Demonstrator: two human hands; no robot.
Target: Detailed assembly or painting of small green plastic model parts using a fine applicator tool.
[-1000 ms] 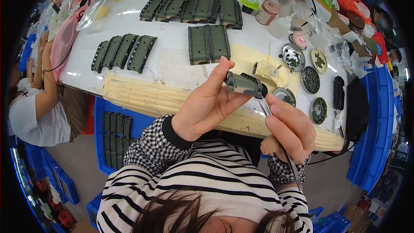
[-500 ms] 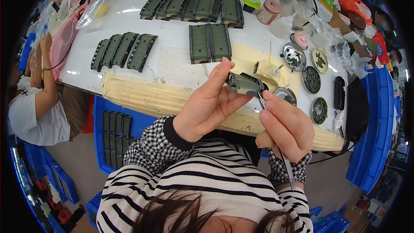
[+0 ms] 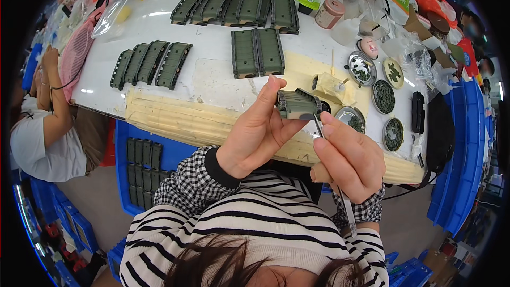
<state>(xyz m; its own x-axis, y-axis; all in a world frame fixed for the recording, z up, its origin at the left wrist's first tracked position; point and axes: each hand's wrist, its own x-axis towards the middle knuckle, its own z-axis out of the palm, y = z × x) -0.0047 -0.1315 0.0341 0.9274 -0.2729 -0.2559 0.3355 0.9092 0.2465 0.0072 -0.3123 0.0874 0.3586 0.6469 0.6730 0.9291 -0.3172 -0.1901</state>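
My left hand [image 3: 255, 133] grips a green camouflage plastic part [image 3: 297, 105] with ribbed edges, held up above the table's near edge. In my right hand [image 3: 353, 154] is a pair of metal tweezers [image 3: 346, 210], pinched between thumb and fingers. Its tips touch or nearly touch the right end of the part; whether a small piece is between them I cannot make out. A tan wrap covers one right fingertip. Beyond the hands lie two matching green parts [image 3: 258, 53] side by side. Round dishes of small dark green pieces [image 3: 383, 97] sit to the right.
More green parts stand in rows at the back [image 3: 234, 8] and left [image 3: 151, 64]. A yellow-taped block [image 3: 332, 89] stands just past my hands. Padding [image 3: 175, 114] lines the table's near edge. Below is a blue crate [image 3: 123, 180] of parts. A person [image 3: 50, 133] sits at left.
The green part has shifted slightly left and tilted, showing more of its ribbed side. My right hand and the tweezers moved a little left with it.
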